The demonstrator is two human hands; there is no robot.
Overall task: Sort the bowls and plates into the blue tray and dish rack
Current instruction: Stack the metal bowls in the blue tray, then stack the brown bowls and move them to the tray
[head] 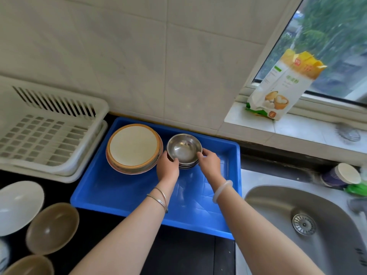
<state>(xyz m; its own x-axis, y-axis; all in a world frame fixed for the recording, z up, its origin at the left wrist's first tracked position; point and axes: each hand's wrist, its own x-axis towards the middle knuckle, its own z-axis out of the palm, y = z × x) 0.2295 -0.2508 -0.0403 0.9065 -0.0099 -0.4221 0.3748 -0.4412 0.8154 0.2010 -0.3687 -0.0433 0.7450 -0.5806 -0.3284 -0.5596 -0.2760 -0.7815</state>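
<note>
A blue tray [111, 193] lies on the dark counter. At its far left sits a stack of cream plates [134, 148] with orange rims. Right of them is a stack of steel bowls [183, 148]. My left hand [167, 167] grips the left rim of the bowl stack and my right hand [209, 160] grips its right rim. A white dish rack [45, 133] stands left of the tray with nothing in it. A white bowl [18, 205] and brown bowls [52, 228] sit on the counter at the lower left.
A steel sink [309, 225] lies right of the tray. A flour bag [282, 86] stands on the window ledge. A cup [341, 174] and green items sit behind the sink. The tiled wall runs close behind the tray.
</note>
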